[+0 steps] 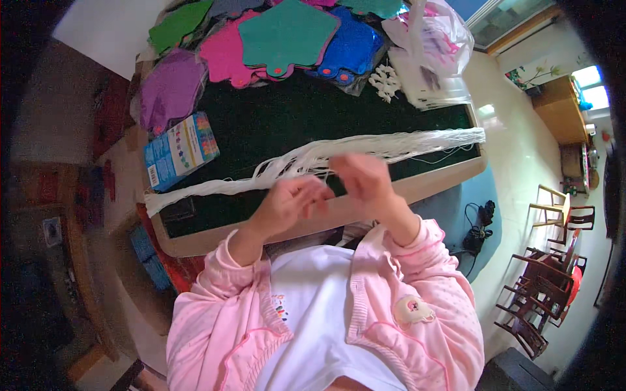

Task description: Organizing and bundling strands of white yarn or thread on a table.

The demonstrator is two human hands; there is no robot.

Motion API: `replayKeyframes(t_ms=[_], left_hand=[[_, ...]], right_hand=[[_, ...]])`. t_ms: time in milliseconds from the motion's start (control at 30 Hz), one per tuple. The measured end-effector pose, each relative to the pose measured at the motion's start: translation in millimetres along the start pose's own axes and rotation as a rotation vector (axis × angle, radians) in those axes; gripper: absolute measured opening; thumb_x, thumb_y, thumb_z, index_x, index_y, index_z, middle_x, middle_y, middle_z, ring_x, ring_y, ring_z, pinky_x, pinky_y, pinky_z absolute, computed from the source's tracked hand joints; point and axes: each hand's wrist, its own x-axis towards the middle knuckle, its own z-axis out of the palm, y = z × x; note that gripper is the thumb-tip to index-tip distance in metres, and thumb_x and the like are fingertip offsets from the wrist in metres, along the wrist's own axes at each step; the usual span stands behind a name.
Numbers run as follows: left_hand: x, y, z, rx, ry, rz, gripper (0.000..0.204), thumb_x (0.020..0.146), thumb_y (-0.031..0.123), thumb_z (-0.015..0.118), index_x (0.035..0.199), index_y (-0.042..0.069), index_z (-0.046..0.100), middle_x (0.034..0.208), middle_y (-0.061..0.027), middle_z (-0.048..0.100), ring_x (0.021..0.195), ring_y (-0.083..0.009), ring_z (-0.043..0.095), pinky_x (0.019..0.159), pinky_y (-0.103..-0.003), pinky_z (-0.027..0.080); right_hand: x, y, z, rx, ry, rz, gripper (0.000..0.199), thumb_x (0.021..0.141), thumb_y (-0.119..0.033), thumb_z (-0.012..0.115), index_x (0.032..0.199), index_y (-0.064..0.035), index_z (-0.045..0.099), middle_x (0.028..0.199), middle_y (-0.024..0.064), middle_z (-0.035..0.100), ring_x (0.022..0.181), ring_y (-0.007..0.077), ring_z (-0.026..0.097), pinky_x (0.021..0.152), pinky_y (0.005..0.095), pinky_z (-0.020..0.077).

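Over the near edge of the dark green table (274, 124), at its left side, a blue cardboard box (180, 150) with coloured dots lies flat, just above the left end of the long bundle of white strings (365, 151) that stretches across the green surface from the left edge to the far right edge. My left hand (285, 205) hovers at the wooden rim, fingers curled in and thumb meeting fingertips (319, 193), pinched on what seems to be a strand or two pulled from the bundle; the strand itself is too thin and blurred for me to be sure. My right hand (365, 182) is just beside it, almost touching, the back turned up and the fingers bent downward and loosely closed over the strings; whether they grip any I cannot tell, since the palm side is hidden. Behind, stacks of flat felt pieces (287, 36) in green, pink, teal, blue and purple crowd the far edge, partly cut off at the top. To their right sits a crumpled clear plastic bag (433, 55), its contents hard to make out. My pink sleeves (215, 293) cover both forearms.
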Motion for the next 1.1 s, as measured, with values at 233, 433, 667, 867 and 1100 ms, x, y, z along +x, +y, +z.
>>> replayKeyframes(t_ms=[233,433,667,867,1100], left_hand=[[14.8,13.0,-0.4,0.016,0.296,0.217,0.026,0.096,0.021,0.043,0.085,0.003,0.059,0.063,-0.0007,0.054,0.054,-0.0038,0.047,0.048,-0.02,0.039],[0.2,17.2,3.0,-0.148,0.048,-0.006,0.03,0.094,0.026,0.045,0.09,0.0,0.06,0.065,-0.0047,0.059,0.048,-0.0044,0.044,0.043,-0.019,0.036],[18.8,-0.9,3.6,0.358,0.359,0.221,0.028,0.095,0.024,0.043,0.09,0.002,0.061,0.059,-0.0008,0.052,0.044,-0.0057,0.044,0.04,-0.02,0.037],[22.0,21.8,8.4,-0.108,0.371,0.219,0.028,0.095,0.022,0.043,0.083,0.003,0.059,0.054,-0.0008,0.048,0.042,-0.0046,0.041,0.037,-0.02,0.033],[-0.8,24.5,-1.1,-0.335,0.029,-0.022,0.029,0.095,0.025,0.044,0.085,0.003,0.061,0.058,-0.0021,0.054,0.043,-0.0038,0.042,0.038,-0.019,0.031]], right_hand=[[-13.0,6.7,32.6,-0.066,-0.154,0.051,0.018,0.072,0.005,0.057,0.09,-0.001,0.055,0.077,0.0138,0.057,0.067,0.0318,0.058,0.058,0.0348,0.0468],[-8.7,23.9,23.0,-0.134,0.015,0.029,0.016,0.073,0.001,0.057,0.088,-0.0024,0.052,0.076,0.0136,0.056,0.07,0.0337,0.056,0.058,0.0378,0.0446],[-6.9,15.2,19.0,-0.061,-0.006,0.02,0.015,0.074,0.0,0.055,0.087,-0.004,0.051,0.077,0.0135,0.054,0.073,0.0356,0.053,0.061,0.0415,0.043],[-6.1,9.1,26.6,-0.058,0.011,0.001,0.018,0.073,-0.002,0.057,0.09,-0.0051,0.052,0.077,0.0124,0.054,0.073,0.0357,0.053,0.062,0.0414,0.0435],[-6.2,17.7,20.2,-0.178,-0.004,0.013,0.016,0.071,-0.006,0.059,0.086,-0.0061,0.052,0.076,0.0114,0.053,0.07,0.0329,0.052,0.059,0.0425,0.0423]])
